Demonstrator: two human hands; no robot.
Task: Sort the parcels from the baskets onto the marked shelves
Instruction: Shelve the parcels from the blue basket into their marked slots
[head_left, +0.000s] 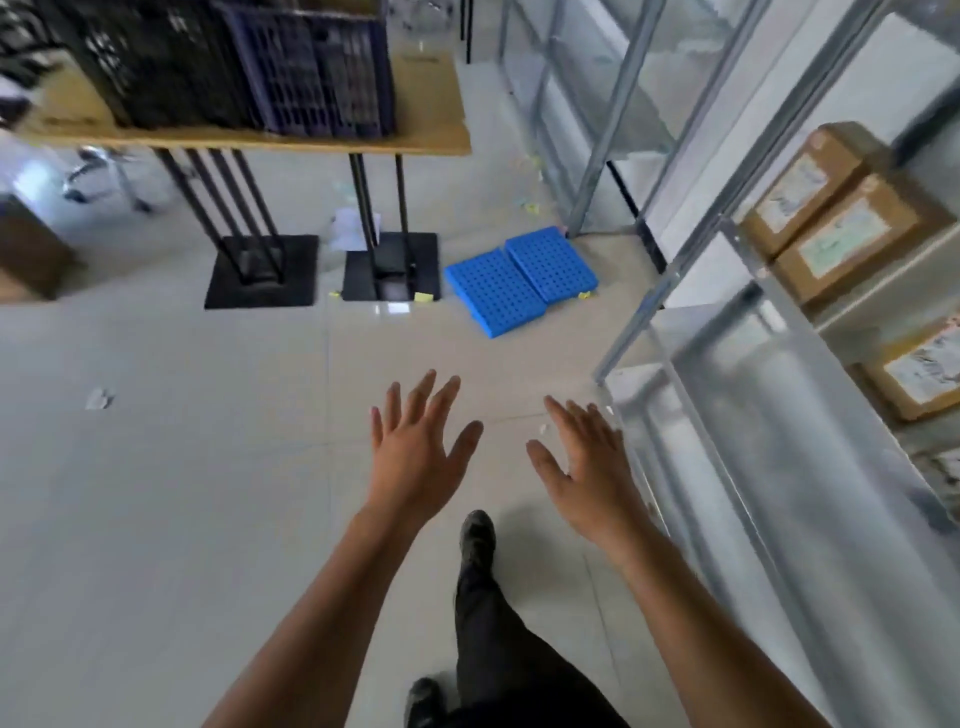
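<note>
Spread and empty, the left hand (415, 462) and right hand (587, 467) face baskets (311, 78) far left on the table (431, 109), nearer the left hand; shelved parcels (831, 223) lie right.

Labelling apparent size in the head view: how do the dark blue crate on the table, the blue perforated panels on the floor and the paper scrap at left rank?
1. dark blue crate, its top cropped by the frame
2. blue perforated panels, taken as a pair
3. paper scrap, by far smallest
</note>
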